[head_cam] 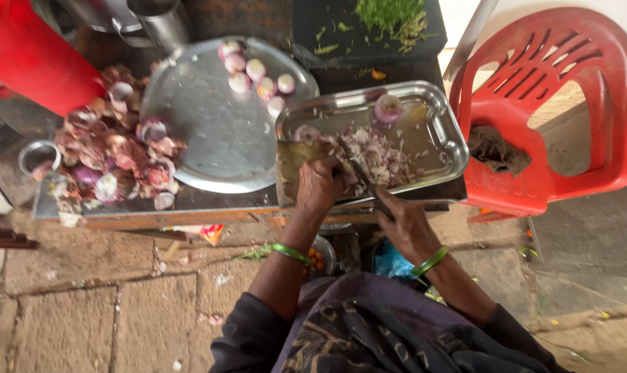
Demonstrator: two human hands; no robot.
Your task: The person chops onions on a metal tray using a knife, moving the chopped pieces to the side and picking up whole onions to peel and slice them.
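Head view: right hand (411, 222) clenched on a knife (363, 181), left hand (318, 185) pressing down, probably on onion, beside chopped onion (375, 155) heaped mid-frame in rectangular steel tray (446, 124). Partly done: peeled onions (255, 72) waiting on round plate (210, 131) above. Peel heap (113, 155) left, red chair (548, 110) right

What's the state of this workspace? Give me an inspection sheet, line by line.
Surface: low table, crowded.
Job's things: rectangular steel tray with chopped onion; knife.
Clutter: onion peels; round steel plate with peeled onions; chopped greens.
Grippers: left hand on the onion; right hand gripping the knife.
Cables: nothing seen.
Surroundings: red plastic chair, stone paving.
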